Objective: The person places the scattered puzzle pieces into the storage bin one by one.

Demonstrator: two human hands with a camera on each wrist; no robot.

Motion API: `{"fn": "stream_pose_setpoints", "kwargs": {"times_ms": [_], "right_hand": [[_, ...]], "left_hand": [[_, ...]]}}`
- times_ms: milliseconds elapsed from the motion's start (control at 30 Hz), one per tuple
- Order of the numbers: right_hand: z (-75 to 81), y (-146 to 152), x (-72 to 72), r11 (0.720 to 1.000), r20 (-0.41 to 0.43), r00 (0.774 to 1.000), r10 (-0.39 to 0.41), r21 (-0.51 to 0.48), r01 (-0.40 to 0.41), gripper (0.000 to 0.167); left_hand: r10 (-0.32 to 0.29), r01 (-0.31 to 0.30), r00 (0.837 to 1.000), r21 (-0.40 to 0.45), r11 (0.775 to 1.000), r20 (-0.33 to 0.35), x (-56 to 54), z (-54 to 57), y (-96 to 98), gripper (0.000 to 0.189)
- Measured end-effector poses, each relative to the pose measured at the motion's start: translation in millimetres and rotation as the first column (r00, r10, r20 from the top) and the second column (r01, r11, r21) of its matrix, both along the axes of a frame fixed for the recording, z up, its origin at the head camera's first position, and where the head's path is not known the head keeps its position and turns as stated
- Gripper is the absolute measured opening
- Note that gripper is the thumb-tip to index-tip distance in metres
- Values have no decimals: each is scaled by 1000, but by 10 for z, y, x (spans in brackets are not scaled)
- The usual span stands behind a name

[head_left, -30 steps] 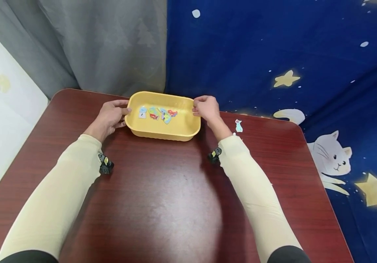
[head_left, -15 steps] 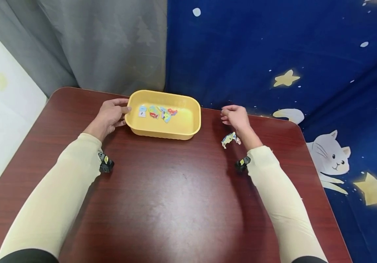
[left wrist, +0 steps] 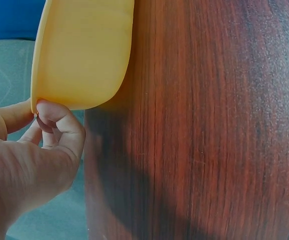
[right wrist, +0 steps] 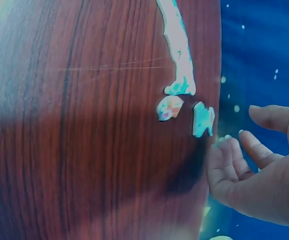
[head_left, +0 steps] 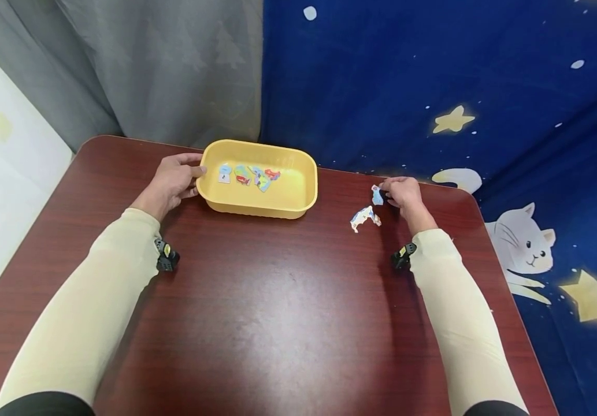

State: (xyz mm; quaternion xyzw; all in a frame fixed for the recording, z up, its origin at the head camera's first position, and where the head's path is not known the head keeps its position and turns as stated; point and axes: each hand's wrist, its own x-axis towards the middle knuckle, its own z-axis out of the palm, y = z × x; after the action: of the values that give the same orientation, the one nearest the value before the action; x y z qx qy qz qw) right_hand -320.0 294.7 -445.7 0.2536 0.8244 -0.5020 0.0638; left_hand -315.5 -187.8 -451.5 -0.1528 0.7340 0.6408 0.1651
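Observation:
My left hand [head_left: 172, 180] pinches the left end of a yellow plastic tub [head_left: 253, 209] at its rim, thumb and fingers on either side of the wall in the left wrist view. Several colourful flat cutouts [head_left: 263, 180] lie inside the tub. My right hand [head_left: 404, 193] is at the table's back right, beside a small light-blue cutout [head_left: 377, 195]. In the right wrist view its thumb and fingers stand apart with nothing between them, a short way from that light-blue piece. Just in front lie a long, narrow cutout [right wrist: 178, 47] and a small rounded one [right wrist: 169, 108].
The dark red wooden table [head_left: 256, 323] reaches back to a grey curtain [head_left: 189, 75] and a blue starry curtain [head_left: 360, 75]. The pieces on the right lie near its back edge. Each wrist carries a small black camera.
My right hand has let go of the tub's right end and moved right to the loose cutouts, uncovering the pieces its wrist hid. My left hand keeps its hold on the tub.

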Motion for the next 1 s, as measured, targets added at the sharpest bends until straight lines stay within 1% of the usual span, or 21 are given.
{"fn": "stream_pose_setpoints", "kwargs": {"times_ms": [100, 200, 300, 400, 500, 567, 633, 700, 733, 767, 800, 867, 1000], "right_hand": [[-35, 19, -11, 1000, 26, 1000, -1, 4, 1, 25], [-86, 12, -21, 1000, 45, 999, -3, 30, 2, 27], [-140, -13, -33, 995, 64, 998, 2, 100, -8, 34], [-177, -47, -48, 981, 67, 998, 2, 193, -15, 39], [-201, -97, -69, 958, 67, 998, 20, 285, -38, 41], [-218, -125, -76, 932, 76, 996, 43, 355, -67, 40], [-236, -158, -82, 890, 85, 994, 74, 444, -104, 38], [-249, -194, -92, 852, 89, 991, 95, 508, -127, 38], [-255, -207, -95, 834, 89, 991, 101, 535, -133, 39], [-255, -221, -98, 825, 86, 991, 103, 548, -133, 39], [-253, -232, -98, 821, 84, 991, 100, 556, -130, 39], [-243, -246, -94, 828, 73, 994, 85, 549, -111, 39], [-227, -276, -97, 839, 66, 995, 78, 535, -102, 29]], "left_hand": [[-1, 1, 1000, -4, 1000, -5, 2, 10, 7, 48], [2, -2, 1000, -9, 1000, -3, 2, 6, 12, 48], [1, -1, 1000, -18, 1000, 2, 1, -7, 10, 47], [-7, 7, 1000, -21, 1000, 5, 3, -7, 7, 48], [0, 0, 1000, -18, 1000, 3, 3, 3, -5, 48], [1, -1, 1000, -14, 1000, 6, 5, 8, -11, 48], [5, -5, 1000, -13, 1000, 15, 9, 13, -18, 48], [2, -2, 1000, -19, 1000, 16, 15, 17, -22, 49], [1, -1, 1000, -21, 1000, 17, 15, 15, -24, 49], [2, -2, 1000, -22, 1000, 17, 15, 15, -22, 49], [2, -1, 1000, -23, 1000, 16, 14, 15, -19, 49], [-1, 2, 1000, -18, 1000, 14, 9, 14, -8, 49], [-2, 2, 1000, -2, 1000, 12, -1, 11, -16, 48]]}}
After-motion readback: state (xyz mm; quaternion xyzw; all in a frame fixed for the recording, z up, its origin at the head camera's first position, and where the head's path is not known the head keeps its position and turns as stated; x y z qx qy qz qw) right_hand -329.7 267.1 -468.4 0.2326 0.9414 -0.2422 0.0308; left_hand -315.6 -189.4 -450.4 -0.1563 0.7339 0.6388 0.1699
